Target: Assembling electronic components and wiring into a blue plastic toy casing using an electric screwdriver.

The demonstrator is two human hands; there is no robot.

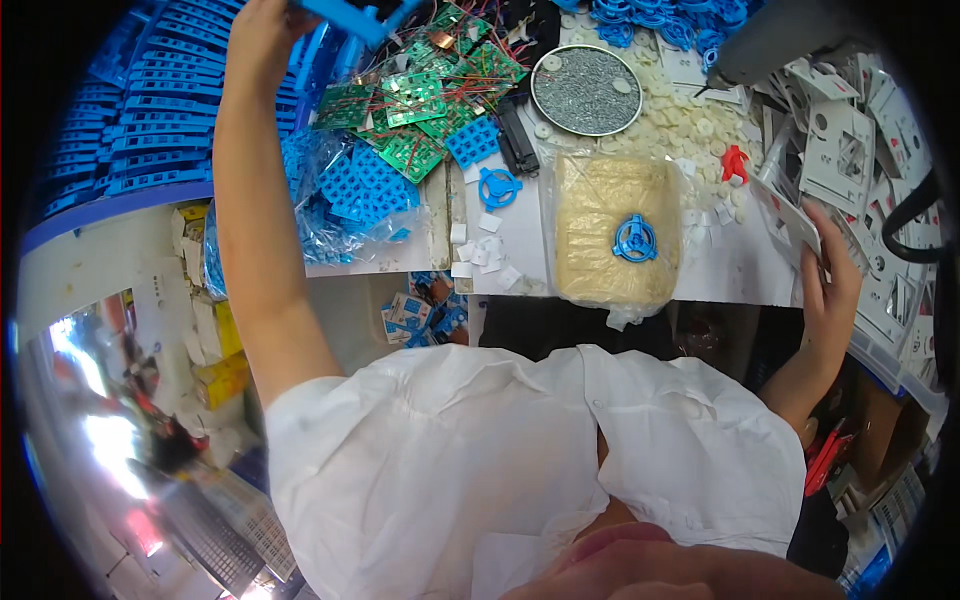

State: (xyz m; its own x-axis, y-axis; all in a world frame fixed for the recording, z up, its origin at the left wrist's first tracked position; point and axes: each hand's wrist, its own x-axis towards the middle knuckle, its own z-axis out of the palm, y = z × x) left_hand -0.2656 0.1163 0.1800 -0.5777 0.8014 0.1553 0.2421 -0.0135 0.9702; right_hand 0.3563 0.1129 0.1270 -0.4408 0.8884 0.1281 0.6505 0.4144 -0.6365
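My left hand (262, 40) is stretched far forward at the top left and grips a blue plastic frame part (352, 18), next to stacks of blue plastic frames (150, 120). My right hand (828, 270) is at the right edge of the bench and holds a white plastic panel (785, 215) beside a heap of white panels (850, 140). Between the hands lie green circuit boards with wires (415, 95), small blue keypad pieces (365, 185) and a blue round wheel part (498, 187). Another blue wheel part (635, 238) rests on a clear bag of tan material (610, 235).
A round tin of small metal screws (585, 90) stands at the back, with white discs (690, 125) scattered beside it. An electric screwdriver (775, 40) hangs at the top right. A small red part (735, 163) lies near the panels. Boxes sit below the bench at left.
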